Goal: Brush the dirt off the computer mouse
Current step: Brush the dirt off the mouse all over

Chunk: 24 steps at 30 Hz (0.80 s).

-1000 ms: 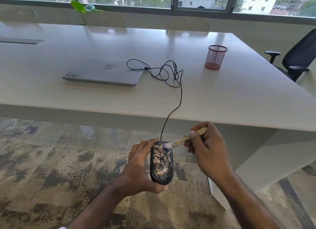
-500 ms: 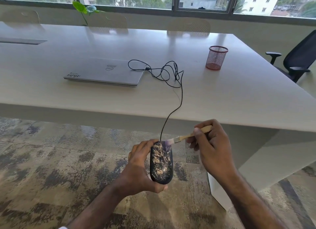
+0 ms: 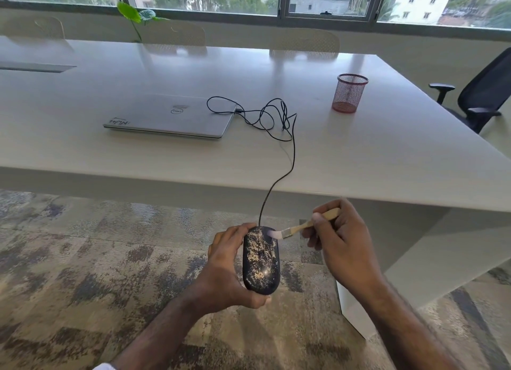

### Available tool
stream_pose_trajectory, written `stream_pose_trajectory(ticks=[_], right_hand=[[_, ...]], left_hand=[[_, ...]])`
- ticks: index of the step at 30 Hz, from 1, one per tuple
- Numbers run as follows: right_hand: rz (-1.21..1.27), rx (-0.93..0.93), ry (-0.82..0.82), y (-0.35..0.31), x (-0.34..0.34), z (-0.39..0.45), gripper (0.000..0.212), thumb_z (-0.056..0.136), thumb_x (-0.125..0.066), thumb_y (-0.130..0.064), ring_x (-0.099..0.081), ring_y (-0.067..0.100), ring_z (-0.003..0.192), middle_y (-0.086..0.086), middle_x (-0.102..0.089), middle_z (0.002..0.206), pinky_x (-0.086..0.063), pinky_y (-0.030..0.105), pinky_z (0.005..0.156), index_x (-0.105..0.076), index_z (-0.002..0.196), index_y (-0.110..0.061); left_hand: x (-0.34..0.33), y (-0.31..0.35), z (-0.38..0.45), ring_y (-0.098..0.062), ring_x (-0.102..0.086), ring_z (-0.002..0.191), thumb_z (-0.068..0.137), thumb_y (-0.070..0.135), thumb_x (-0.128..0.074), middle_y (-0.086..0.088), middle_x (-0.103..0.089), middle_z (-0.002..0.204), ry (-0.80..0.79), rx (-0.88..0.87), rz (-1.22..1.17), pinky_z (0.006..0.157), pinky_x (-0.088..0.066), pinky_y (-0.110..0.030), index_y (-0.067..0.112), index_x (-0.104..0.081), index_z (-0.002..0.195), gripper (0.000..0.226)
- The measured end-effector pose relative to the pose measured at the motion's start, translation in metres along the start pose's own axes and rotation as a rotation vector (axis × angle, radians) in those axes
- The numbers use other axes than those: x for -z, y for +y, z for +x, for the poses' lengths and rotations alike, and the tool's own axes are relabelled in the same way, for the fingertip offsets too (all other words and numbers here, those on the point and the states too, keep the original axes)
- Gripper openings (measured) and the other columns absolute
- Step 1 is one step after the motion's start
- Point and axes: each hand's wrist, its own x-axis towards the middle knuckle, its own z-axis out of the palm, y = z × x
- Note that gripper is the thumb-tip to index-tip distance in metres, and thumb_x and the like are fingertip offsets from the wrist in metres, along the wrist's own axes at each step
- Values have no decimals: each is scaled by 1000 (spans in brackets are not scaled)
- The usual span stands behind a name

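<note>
A black computer mouse (image 3: 260,262) speckled with pale dirt is held in the air below the table's front edge. My left hand (image 3: 225,270) grips it from the left side and underneath. My right hand (image 3: 344,242) pinches the wooden handle of a small brush (image 3: 300,227); its white bristles touch the mouse's far right end. The mouse's black cable (image 3: 287,148) runs up over the table edge into a loose tangle beside the laptop.
A shut silver laptop (image 3: 171,116) lies on the white table (image 3: 387,154). A red mesh cup (image 3: 350,93) stands at the right. A black office chair (image 3: 481,98) is at the far right. Patterned carpet (image 3: 83,259) lies below. A plant (image 3: 135,16) stands by the window.
The brush tip has shifted a little across the mouse's far end, from left of centre toward the right. My left hand and the mouse have stayed put.
</note>
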Motion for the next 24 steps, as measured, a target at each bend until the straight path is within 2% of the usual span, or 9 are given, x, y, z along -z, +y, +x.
stream_pose_trajectory(ticks=[3, 6, 9, 12, 17, 21, 24], right_hand=[[17, -1, 39, -1, 2, -1, 13, 99, -54, -9, -65, 20, 56, 10, -72, 67, -50, 34, 55, -56, 89, -17], [67, 20, 99, -3, 3, 0, 13, 99, -55, -9, -67, 20, 59, 9, -72, 69, -51, 33, 57, -56, 89, -18], [28, 2, 76, -1, 3, -1, 14, 99, -55, -10, -67, 18, 58, 8, -72, 68, -52, 34, 57, -55, 89, -19], [15, -24, 86, 0, 3, -2, 15, 99, -55, -8, -64, 17, 53, 8, -71, 65, -50, 34, 54, -56, 87, -17], [117, -23, 144, -2, 4, -3, 13, 99, -55, -6, -66, 25, 57, 13, -72, 66, -54, 40, 56, -57, 89, -15], [74, -49, 103, 0, 3, -5, 15, 99, -55, -5, -64, 21, 52, 12, -71, 64, -49, 35, 53, -56, 87, -14], [143, -47, 134, -2, 5, -6, 14, 99, -54, -3, -63, 23, 53, 16, -71, 65, -51, 35, 52, -56, 88, -11]], left_hand=[[-1, 0, -1, 2, -32, 126, 41, 41, -92, 35, -36, 128, -8, -11, 8, 103, -35, -22, 58, -28, 134, 115], [-1, -1, -2, 3, -32, 126, 40, 41, -92, 39, -34, 126, -4, -1, 5, 106, -36, -26, 52, -29, 138, 117], [0, -1, -1, 1, -32, 128, 41, 38, -95, 40, -34, 126, 1, -2, 4, 106, -37, -28, 51, -29, 140, 120], [1, 0, -1, 2, -32, 128, 41, 37, -95, 41, -34, 125, 7, -8, 5, 107, -37, -28, 58, -29, 134, 116], [1, 1, -2, -2, -34, 128, 41, 40, -92, 37, -36, 126, 3, 0, 0, 111, -39, -36, 54, -31, 136, 114], [1, 1, 0, -4, -35, 128, 40, 39, -91, 35, -37, 126, 7, 3, 0, 111, -40, -40, 49, -32, 140, 116], [1, 1, -1, -2, -34, 127, 41, 40, -91, 37, -36, 125, 2, 7, 8, 110, -40, -40, 53, -30, 137, 114]])
